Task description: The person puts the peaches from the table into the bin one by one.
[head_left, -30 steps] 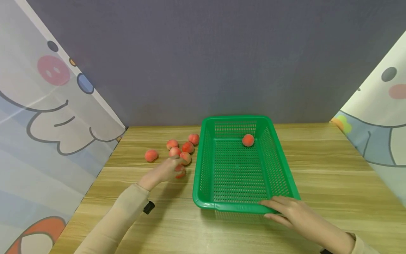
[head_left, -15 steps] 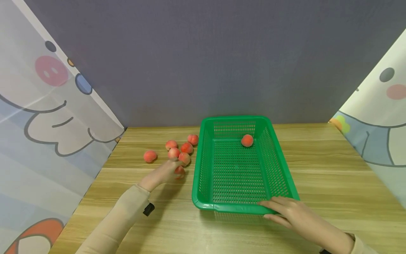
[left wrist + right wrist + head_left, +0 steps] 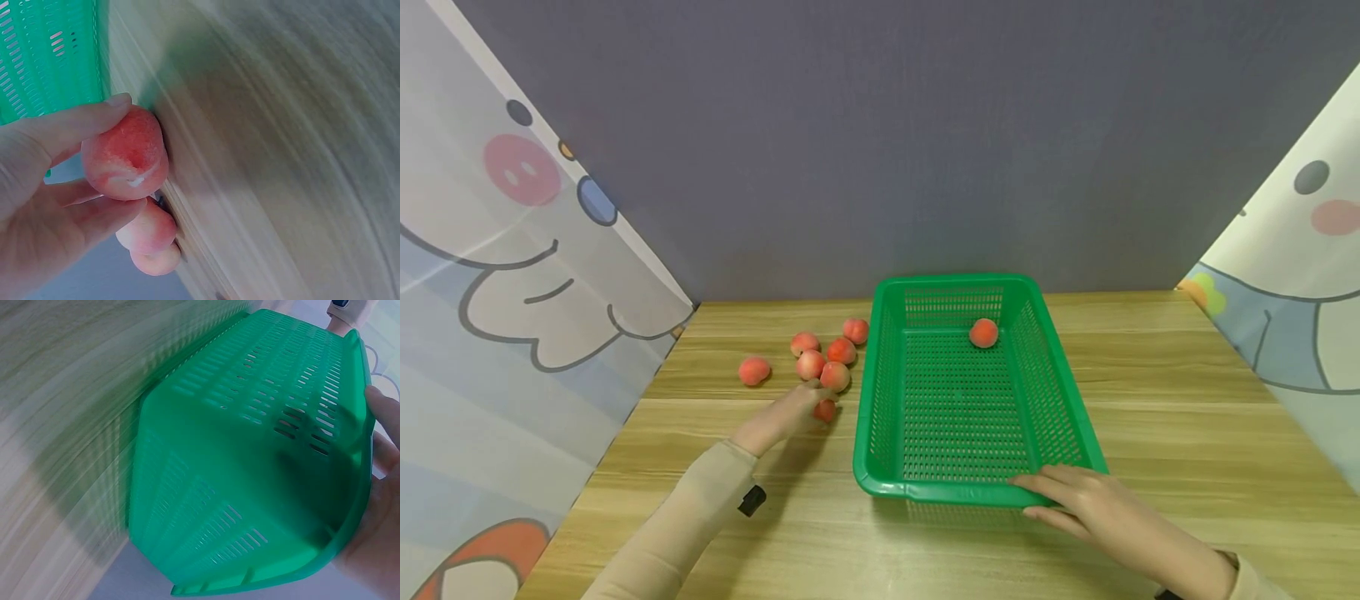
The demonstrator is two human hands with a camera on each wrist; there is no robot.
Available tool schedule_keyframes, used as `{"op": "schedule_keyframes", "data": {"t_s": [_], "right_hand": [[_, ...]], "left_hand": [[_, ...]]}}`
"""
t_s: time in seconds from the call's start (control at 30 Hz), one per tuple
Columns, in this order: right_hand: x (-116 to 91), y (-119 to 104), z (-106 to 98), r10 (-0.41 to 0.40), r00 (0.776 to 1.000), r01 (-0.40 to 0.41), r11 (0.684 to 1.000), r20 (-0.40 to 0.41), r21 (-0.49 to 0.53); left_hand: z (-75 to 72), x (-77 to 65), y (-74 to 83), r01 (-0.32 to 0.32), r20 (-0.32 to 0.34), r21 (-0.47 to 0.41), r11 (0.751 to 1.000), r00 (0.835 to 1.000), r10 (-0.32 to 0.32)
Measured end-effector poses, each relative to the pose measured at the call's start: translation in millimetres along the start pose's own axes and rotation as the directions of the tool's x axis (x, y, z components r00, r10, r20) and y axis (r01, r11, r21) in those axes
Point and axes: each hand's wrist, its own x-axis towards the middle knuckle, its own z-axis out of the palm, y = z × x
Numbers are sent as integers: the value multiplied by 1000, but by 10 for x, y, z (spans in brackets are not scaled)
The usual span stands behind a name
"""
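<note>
In the head view my left hand [image 3: 786, 415] reaches to the nearest peach [image 3: 824, 410] of a loose group on the table. The left wrist view has this red peach [image 3: 125, 153] pinched between thumb and fingers, its underside close to the wood. Behind it, two paler peaches show partly. My right hand [image 3: 1078, 500] grips the front right rim of a green slotted plastic basket [image 3: 955, 492], fingers over the edge and thumb on the outside. A single peach [image 3: 983, 333] lies inside the basket towards its far end.
Several peaches [image 3: 841, 351] cluster left of the basket, and a separate peach [image 3: 754, 371] lies farther left. The wooden table [image 3: 1180, 400] ends at a grey back wall [image 3: 895, 150]. Cartoon-printed curtains [image 3: 490, 333] stand at both sides.
My left fingers have come in closer around the nearest peach, which is now more covered. The right hand and the basket stay put; the head view shifts slightly.
</note>
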Motion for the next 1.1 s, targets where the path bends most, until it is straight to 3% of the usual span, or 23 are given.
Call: {"op": "schedule_keyframes", "data": {"t_s": [0.07, 0.13, 0.2, 0.27, 0.3, 0.33, 0.37, 0.43, 0.5, 0.67, 0.9, 1.0, 1.1], "right_hand": [[1, -1, -1, 0, 1000, 0, 1000, -2, -3], [4, -2, -2, -3, 1000, 3, 1000, -6, -4], [9, -3, -3, -6, 1000, 6, 1000, -11, -6], [9, -3, -4, -4, 1000, 4, 1000, -7, -4], [8, -3, -4, -3, 1000, 3, 1000, -5, -3], [6, -5, -7, 3, 1000, -3, 1000, 2, -3], [6, -8, -8, 9, 1000, -9, 1000, 6, -3], [5, -14, -11, 19, 1000, -19, 1000, 17, -2], [6, -19, -13, 24, 1000, -24, 1000, 17, -3], [8, -23, -12, 23, 1000, -23, 1000, 5, -12], [13, -22, -10, 15, 1000, -15, 1000, -7, -19], [16, -21, -10, 10, 1000, -10, 1000, -14, -19], [16, -19, -9, 6, 1000, -7, 1000, -20, -15]], "left_hand": [[-28, -6, 35, 158, 74, -38, 987, 985, -155], [-42, -12, 56, 225, 108, -27, 974, 969, -221], [-44, -13, 55, 189, 111, 38, 981, 975, -192], [-43, -18, 61, 208, 107, 39, 977, 972, -211], [-46, -23, 60, 189, 109, 73, 979, 975, -196], [-49, -25, 68, 222, 109, 43, 974, 968, -226], [-52, -27, 64, 199, 114, 80, 977, 971, -208], [-56, -27, 69, 240, 117, 52, 969, 963, -245], [-59, -27, 69, 239, 124, 53, 970, 962, -243], [-62, -25, 109, 332, 135, -52, 942, 937, -323], [-109, -9, 140, 277, 166, 36, 960, 946, -279], [-130, 33, 158, 218, 179, 150, 964, 953, -243], [-150, 83, 189, 132, 191, 299, 945, 962, -195]]}}
